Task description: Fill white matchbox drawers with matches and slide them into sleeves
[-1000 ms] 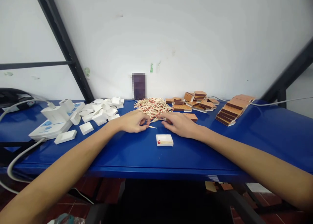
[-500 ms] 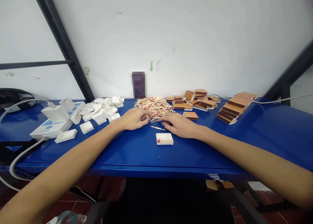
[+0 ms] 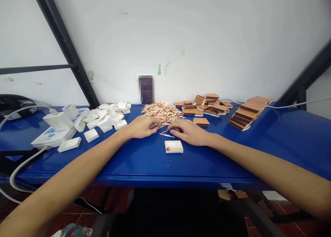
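Observation:
A heap of red-tipped matches lies on the blue table in front of both hands. My left hand rests at the heap's near left edge, fingers curled and thumb close to them; whatever they hold is hidden. From the fingertips of my right hand a match points left, pinched just above the table. Loose matches lie close below it. Nearer to me sits a white matchbox tray with several matches inside, their red heads to the left.
White empty trays are piled at the left, beside a white power strip with plugs and cable. Brown matchbox sleeves lie at the back right, one sleeve nearer. Further right leans a stack of matchboxes. A pixelated dark panel stands behind.
A match at my right fingertips has come away from the heap's near edge, slightly toward me. My left thumb and fingers have shifted a little. The tray stays in place.

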`<action>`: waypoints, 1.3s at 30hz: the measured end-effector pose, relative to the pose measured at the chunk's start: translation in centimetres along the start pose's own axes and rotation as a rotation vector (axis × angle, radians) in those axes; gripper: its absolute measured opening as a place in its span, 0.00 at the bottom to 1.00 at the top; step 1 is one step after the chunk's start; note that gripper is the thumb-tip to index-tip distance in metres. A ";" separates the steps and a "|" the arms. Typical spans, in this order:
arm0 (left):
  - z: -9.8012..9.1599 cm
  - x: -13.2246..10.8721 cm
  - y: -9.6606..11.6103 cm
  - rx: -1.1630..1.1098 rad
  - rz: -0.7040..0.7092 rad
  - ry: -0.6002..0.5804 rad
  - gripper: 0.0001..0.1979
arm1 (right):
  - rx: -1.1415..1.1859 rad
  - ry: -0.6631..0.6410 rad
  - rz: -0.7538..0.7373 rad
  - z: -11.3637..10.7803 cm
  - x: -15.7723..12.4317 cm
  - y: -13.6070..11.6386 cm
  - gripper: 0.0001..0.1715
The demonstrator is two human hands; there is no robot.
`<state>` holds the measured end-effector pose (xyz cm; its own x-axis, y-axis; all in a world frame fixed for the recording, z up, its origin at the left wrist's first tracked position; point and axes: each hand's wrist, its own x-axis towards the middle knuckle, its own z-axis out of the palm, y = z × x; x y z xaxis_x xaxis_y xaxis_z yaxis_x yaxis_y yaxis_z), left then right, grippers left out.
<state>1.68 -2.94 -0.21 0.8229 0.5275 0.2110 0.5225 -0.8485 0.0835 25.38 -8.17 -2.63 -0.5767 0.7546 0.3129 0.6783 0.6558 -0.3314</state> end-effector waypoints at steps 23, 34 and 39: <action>0.9 0.8 1.1 -0.107 0.046 0.109 0.06 | 0.085 0.041 -0.009 0.4 0.6 0.0 0.09; 1.1 0.4 0.2 0.096 -0.043 0.100 0.13 | 0.002 -0.002 -0.040 0.3 0.4 -0.2 0.13; 1.1 0.4 0.3 0.103 -0.039 0.093 0.12 | -0.031 0.012 -0.037 0.1 0.3 -0.1 0.10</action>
<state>2.35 -2.94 -1.15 0.7795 0.5500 0.2998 0.5781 -0.8159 -0.0062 25.15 -8.00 -2.62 -0.5959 0.7297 0.3353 0.6706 0.6819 -0.2920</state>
